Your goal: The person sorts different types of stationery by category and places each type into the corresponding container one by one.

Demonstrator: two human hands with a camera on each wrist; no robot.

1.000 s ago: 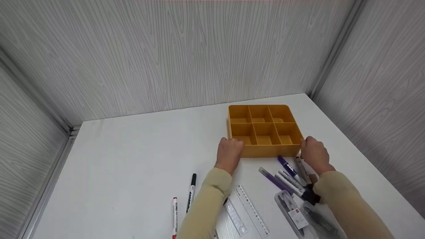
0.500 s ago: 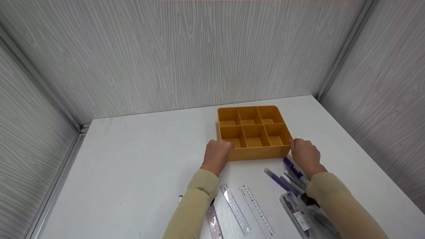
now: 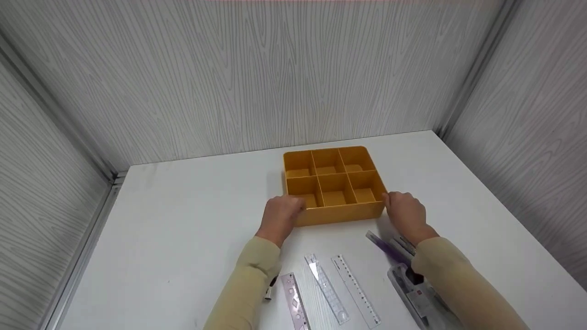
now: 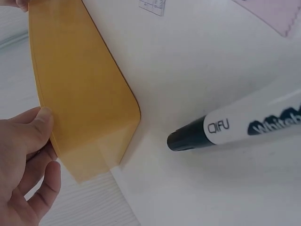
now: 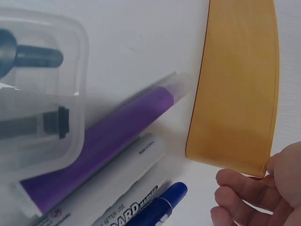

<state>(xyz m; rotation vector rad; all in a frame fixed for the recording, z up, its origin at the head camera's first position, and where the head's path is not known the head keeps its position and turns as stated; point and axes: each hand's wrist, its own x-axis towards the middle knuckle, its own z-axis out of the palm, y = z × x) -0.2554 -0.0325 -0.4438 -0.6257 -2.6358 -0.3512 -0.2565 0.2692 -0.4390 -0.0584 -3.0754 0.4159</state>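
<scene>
1. Toward the back of the counter [image 3: 197,238], slightly right of its middle, is an orange-yellow tray [image 3: 339,214] with its open side up. Its partitions form six compartments, in two rows of three; the near wall faces the person.

2. Left hand [image 3: 280,216]: its grip is closed about the tray's rim at the near left corner. The left wrist view shows the thumb laid against the upper edge of the wall.

3. Right hand [image 3: 406,215]: its grip grasps the same tray at the near right corner, with thumb and fingers meeting at the rim.

4. Both forearms, in pale yellow sleeves [image 3: 243,286], reach forward over the counter, one on each side of the rulers.

5. Between the forearms, a pink ruler [image 3: 295,300], a clear ruler [image 3: 326,288] and a second clear ruler [image 3: 356,291] lie apart from one another, all slanting in roughly the same direction.

6. Near the left forearm, a black-capped whiteboard marker [image 4: 235,128] is partly hidden by the sleeve in the head view.

7. Beside the right forearm, a purple pen [image 5: 124,123] with a translucent cap lies next to white markers [image 5: 110,181] and a blue-capped marker [image 5: 155,207]. A clear plastic case [image 5: 81,99] with dark objects inside lies close by; the sleeve covers part of this group in the head view.
</scene>
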